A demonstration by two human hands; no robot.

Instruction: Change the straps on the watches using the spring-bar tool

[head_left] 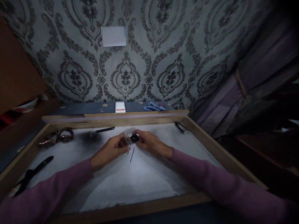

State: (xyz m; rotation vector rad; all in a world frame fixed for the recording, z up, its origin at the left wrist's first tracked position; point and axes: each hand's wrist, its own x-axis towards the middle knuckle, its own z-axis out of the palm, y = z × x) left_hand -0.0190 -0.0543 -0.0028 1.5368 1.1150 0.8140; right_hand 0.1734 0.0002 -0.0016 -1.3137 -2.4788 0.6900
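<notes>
Over the middle of the white-lined tray, my left hand [113, 147] has its fingers closed around a small clear plastic box [128, 133]. My right hand [151, 142] meets it there, pinching a small black square piece [134, 138] against the box's near side. The kind of piece is too small to tell. Beneath the hands a thin dark rod [132, 154] lies on the white surface. A small dark ring-like bit [127, 152] shows by my left thumb.
Brown-toned watches [66, 136] sit at the tray's far left, a black-strapped watch [31, 174] nearer. A dark strap [105, 129] lies behind my left hand, another watch [182, 128] at the far right. The wooden rim [233, 158] surrounds everything. Behind are a phone [120, 107] and blue cloth [154, 106].
</notes>
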